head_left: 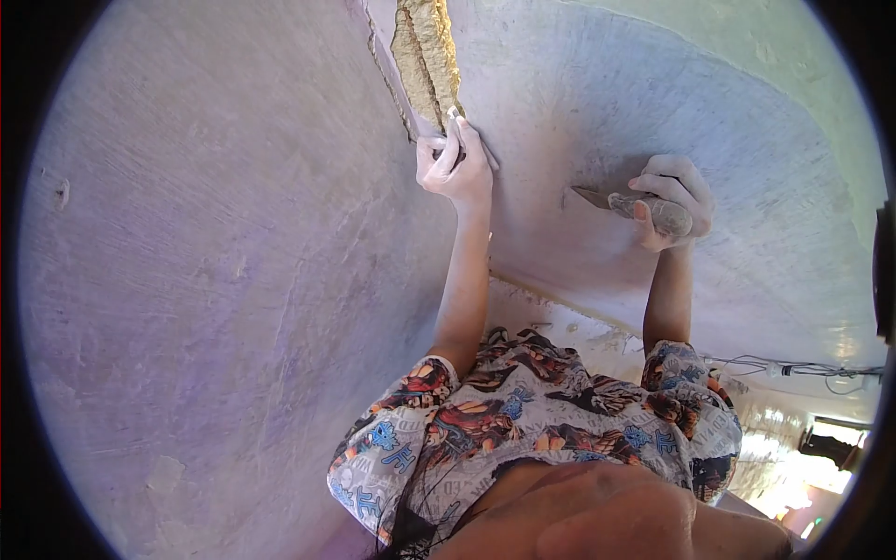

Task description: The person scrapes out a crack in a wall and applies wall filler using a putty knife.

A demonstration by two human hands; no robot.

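My left hand (455, 166) is raised against a smooth purple-grey plastered surface (233, 261). Its fingers are closed on a small metal tool (455, 114) at the lower end of a rough, yellowish exposed strip (427, 56). Further right, my right hand (674, 198) grips the plaster-caked handle of a trowel (644, 207). The trowel's narrow blade (592, 196) points left and lies close to the surface. Both forearms reach up from the sleeves of a patterned shirt (523, 429).
A cracked edge (390, 84) runs beside the exposed strip. A pale seam (560, 303) crosses under my arms. Thin cables (793, 369) hang at the right, above a bright opening (793, 457). A small dent (62, 194) marks the surface at far left.
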